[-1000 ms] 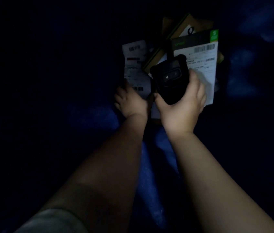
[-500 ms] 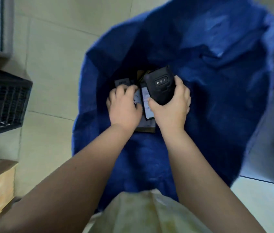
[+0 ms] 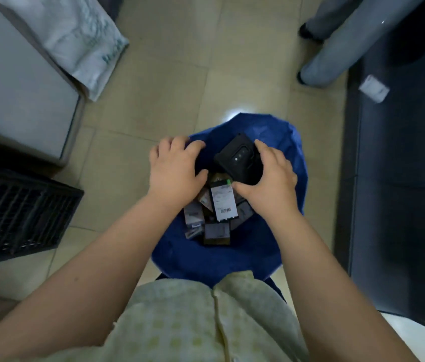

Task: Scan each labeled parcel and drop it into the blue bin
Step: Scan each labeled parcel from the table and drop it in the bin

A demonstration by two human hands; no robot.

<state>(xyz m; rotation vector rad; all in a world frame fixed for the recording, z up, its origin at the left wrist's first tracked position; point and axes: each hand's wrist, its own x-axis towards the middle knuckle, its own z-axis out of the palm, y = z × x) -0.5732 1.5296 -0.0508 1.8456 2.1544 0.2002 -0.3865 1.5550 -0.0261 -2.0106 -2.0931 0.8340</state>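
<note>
- Right hand (image 3: 268, 178) grips a black handheld scanner (image 3: 240, 159) over the blue fabric bin (image 3: 232, 257).
- Left hand (image 3: 176, 171), loosely spread and holding nothing, at its ten o'clock rim.
- White-labelled parcels (image 3: 223, 202) inside.

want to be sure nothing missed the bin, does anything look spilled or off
Nothing spilled. The parcels in view all lie inside the bin, jumbled at mixed angles, which is normal for dropped items. None lies on the tiles beside it. The right hand grips the scanner over them.

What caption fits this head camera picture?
Right hand grips a black handheld scanner above labeled parcels in a blue fabric bin; left hand hovers nearby.
</note>
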